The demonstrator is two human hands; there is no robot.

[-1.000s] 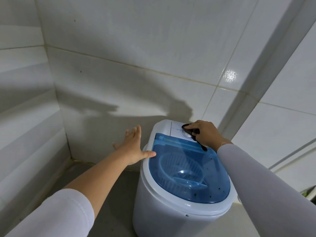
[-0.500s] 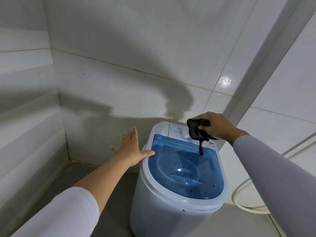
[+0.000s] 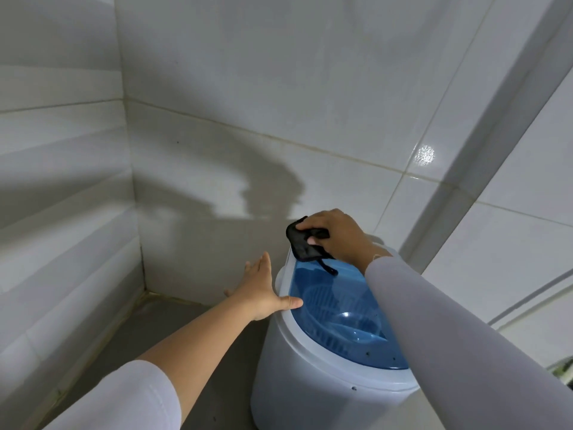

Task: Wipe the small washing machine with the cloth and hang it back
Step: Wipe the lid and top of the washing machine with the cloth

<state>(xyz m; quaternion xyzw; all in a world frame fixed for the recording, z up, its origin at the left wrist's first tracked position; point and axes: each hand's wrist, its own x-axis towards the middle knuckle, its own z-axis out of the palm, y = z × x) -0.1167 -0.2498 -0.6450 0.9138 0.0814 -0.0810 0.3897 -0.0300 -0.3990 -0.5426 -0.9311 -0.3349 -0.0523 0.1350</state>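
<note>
The small white washing machine (image 3: 304,377) with a clear blue lid (image 3: 338,308) stands on the grey floor in a tiled corner. My right hand (image 3: 336,235) presses a small black cloth (image 3: 302,243) on the back left of the machine's top, where the control panel is covered. A thin black loop of the cloth hangs onto the lid. My left hand (image 3: 263,290) lies flat against the machine's left rim, fingers apart, thumb resting on the edge of the lid.
White tiled walls (image 3: 279,103) close in on the left and behind the machine. A white vertical trim (image 3: 465,181) runs up the wall at the right. Grey floor (image 3: 186,324) lies to the left of the machine.
My right hand lifted the cloth off the panel, then brought it down again further left on the back of the top. My left hand stayed on the rim.
</note>
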